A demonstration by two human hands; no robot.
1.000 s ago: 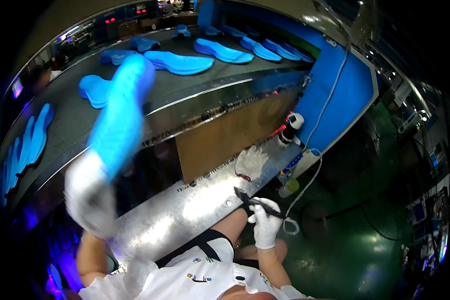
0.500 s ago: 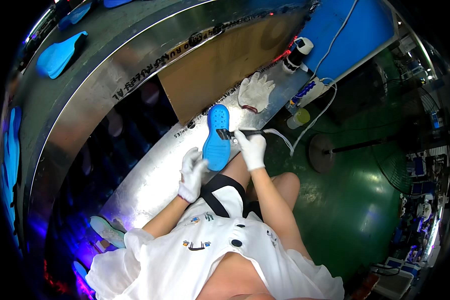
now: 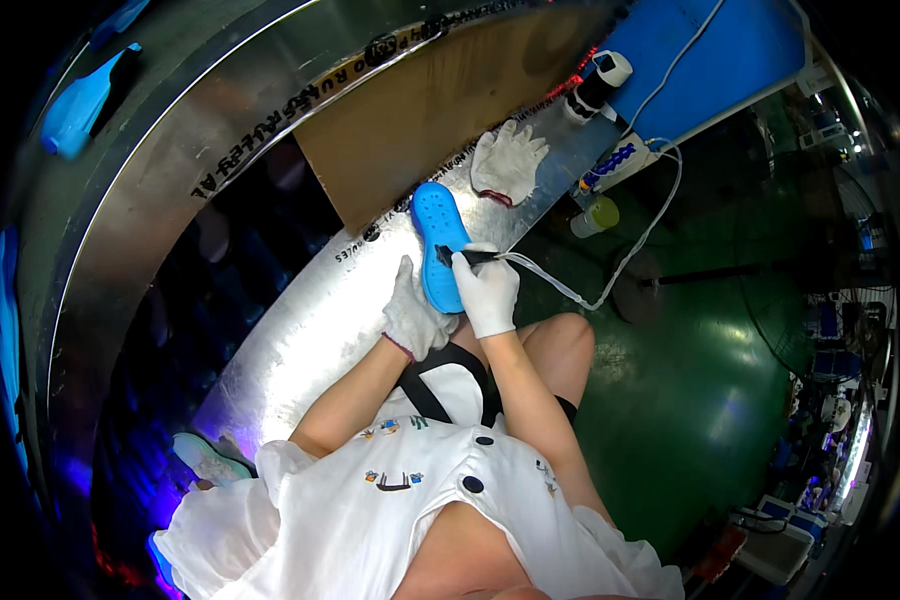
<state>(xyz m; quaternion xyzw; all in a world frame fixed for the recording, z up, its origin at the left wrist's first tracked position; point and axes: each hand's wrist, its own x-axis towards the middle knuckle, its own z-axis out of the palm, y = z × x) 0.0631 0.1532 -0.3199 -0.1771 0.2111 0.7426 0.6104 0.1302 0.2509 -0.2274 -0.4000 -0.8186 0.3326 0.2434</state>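
Left hand (image 3: 415,312), gloved: thumb spread from the fingers, at the near end of the blue sole (image 3: 438,212); contact can't be told. Right hand (image 3: 487,292), gloved: clamped on a black corded tool (image 3: 477,257), tip on the sole. Sole lies across the metal surface (image 3: 295,350), near edge toward far edge. Yellow-lidded jar (image 3: 596,216) beyond the near edge (contents unclear). Black-and-white bottle (image 3: 598,88) by the far right corner.
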